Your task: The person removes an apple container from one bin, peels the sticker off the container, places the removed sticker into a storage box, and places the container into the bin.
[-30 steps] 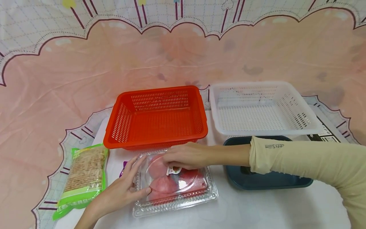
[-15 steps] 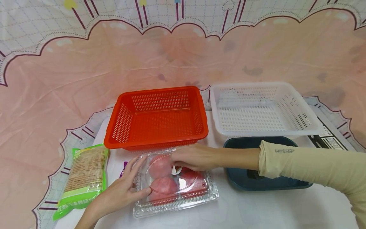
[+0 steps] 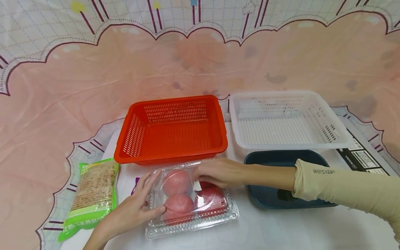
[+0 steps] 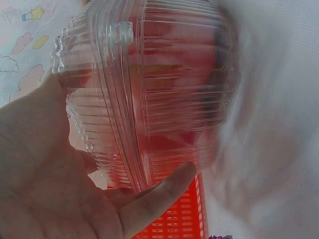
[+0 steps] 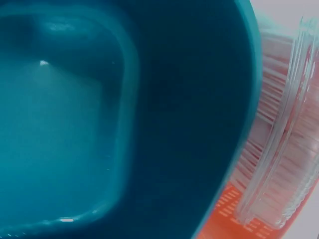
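A clear plastic clamshell box [image 3: 212, 218] holding several round pinkish-red fruits [image 3: 177, 182] lies on the white table, lid down. My left hand [image 3: 137, 205] grips its left side, thumb on the lid and fingers spread towards the far corner; the left wrist view shows a finger [image 4: 164, 194] along the box's ribbed side. Over the lid, my right hand [image 3: 220, 172] has curled fingers and pinches a small sticker [image 3: 197, 186], its white underside showing. The right fingertips are partly hidden from above. In the right wrist view the box's ribbed edge [image 5: 279, 129] shows but the hand does not.
A red basket [image 3: 179, 151] stands right behind the box, with a white basket [image 3: 290, 144] to its right. Under my right forearm sits a dark teal tub [image 3: 262, 198]. A green-edged food packet [image 3: 93, 189] lies at left, and a purple wrapper [image 3: 135, 184] peeks out behind my left hand.
My right hand has drawn rightward across the lid, and the sticker has lifted and folded so its printed face no longer shows. The left hand and box stay in place.
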`<state>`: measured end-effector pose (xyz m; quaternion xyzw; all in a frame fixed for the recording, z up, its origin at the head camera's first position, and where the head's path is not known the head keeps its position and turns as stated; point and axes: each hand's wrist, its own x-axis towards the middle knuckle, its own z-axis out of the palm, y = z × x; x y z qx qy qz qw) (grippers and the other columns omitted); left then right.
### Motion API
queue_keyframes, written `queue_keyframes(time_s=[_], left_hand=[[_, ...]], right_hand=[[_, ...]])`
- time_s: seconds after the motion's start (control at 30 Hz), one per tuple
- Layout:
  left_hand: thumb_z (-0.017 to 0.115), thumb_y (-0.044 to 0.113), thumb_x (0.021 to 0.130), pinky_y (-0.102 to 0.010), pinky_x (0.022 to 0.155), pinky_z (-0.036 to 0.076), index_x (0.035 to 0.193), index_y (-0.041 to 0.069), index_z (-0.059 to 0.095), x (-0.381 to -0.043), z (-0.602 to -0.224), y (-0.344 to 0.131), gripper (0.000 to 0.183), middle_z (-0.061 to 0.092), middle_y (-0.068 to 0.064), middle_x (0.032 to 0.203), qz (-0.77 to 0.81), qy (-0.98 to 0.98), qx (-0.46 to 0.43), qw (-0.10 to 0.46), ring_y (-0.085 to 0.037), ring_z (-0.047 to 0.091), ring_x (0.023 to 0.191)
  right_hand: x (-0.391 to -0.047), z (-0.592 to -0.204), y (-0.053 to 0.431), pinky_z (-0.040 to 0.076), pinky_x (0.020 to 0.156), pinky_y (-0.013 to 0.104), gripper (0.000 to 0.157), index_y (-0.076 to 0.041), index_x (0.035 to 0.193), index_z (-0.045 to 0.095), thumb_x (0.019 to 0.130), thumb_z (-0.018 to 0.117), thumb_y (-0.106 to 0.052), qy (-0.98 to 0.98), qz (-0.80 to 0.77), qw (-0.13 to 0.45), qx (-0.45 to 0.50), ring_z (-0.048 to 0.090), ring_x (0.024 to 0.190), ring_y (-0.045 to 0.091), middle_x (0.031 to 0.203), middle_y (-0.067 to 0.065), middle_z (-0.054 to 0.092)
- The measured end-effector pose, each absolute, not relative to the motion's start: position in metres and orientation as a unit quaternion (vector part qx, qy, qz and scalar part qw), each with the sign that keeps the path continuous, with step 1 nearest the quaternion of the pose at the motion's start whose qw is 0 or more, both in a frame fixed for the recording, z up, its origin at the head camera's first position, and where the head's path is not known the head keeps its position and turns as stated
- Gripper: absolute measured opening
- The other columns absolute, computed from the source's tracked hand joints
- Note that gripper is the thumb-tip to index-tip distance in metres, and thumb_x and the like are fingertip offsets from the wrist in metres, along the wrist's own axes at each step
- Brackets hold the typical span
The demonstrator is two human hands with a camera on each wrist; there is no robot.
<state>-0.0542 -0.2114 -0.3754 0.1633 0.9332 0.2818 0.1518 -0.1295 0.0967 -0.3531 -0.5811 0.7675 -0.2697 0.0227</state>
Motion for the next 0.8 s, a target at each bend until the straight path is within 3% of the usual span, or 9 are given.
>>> queue_keyframes(time_s=[0.17, 0.33, 0.5, 0.67, 0.8], left_hand=[[0.069, 0.056, 0.082, -0.050, 0.081, 0.055, 0.154, 0.038, 0.010, -0.054, -0.375, -0.211, 0.095, 0.015, -0.014, 0.157, 0.280, 0.934, 0.162, 0.151, -0.021, 0.060, 0.092], [0.069, 0.056, 0.082, -0.054, 0.082, 0.054, 0.154, 0.039, 0.009, -0.054, -0.376, -0.212, 0.095, 0.014, -0.014, 0.157, 0.283, 0.933, 0.160, 0.155, -0.023, 0.060, 0.094], [0.068, 0.056, 0.082, -0.056, 0.083, 0.054, 0.154, 0.040, 0.008, -0.055, -0.375, -0.213, 0.096, 0.014, -0.014, 0.157, 0.285, 0.932, 0.158, 0.160, -0.027, 0.059, 0.100], [0.068, 0.057, 0.082, -0.059, 0.086, 0.053, 0.154, 0.040, 0.006, -0.055, -0.375, -0.213, 0.096, 0.012, -0.014, 0.158, 0.290, 0.929, 0.150, 0.175, -0.029, 0.059, 0.104], [0.067, 0.057, 0.083, -0.060, 0.086, 0.052, 0.154, 0.040, 0.005, -0.055, -0.375, -0.213, 0.096, 0.011, -0.015, 0.158, 0.292, 0.928, 0.152, 0.177, -0.032, 0.060, 0.108]], right_hand=[[-0.126, -0.355, 0.109, 0.051, 0.090, 0.016, 0.018, -0.010, 0.106, 0.059, 0.090, 0.066, -0.009, 0.747, -0.313, -0.016, -0.586, 0.062, 0.094, 0.009, 0.101, 0.000, 0.068], [-0.123, -0.353, 0.122, 0.052, 0.081, 0.018, 0.017, -0.009, 0.102, 0.059, 0.088, 0.065, -0.002, 0.736, -0.356, -0.066, -0.572, 0.057, 0.087, 0.010, 0.093, 0.000, 0.063], [-0.117, -0.352, 0.139, 0.053, 0.072, 0.019, 0.023, -0.009, 0.107, 0.058, 0.087, 0.063, 0.002, 0.745, -0.405, -0.024, -0.530, 0.055, 0.083, 0.008, 0.099, 0.002, 0.061], [-0.111, -0.358, 0.163, 0.044, 0.055, 0.019, 0.025, -0.013, 0.111, 0.060, 0.089, 0.064, -0.001, 0.780, -0.427, 0.004, -0.456, 0.051, 0.069, 0.006, 0.095, -0.001, 0.061], [-0.102, -0.359, 0.185, 0.047, 0.057, 0.021, 0.024, -0.013, 0.114, 0.060, 0.091, 0.065, -0.007, 0.816, -0.457, 0.059, -0.349, 0.057, 0.069, 0.013, 0.094, 0.002, 0.062]])
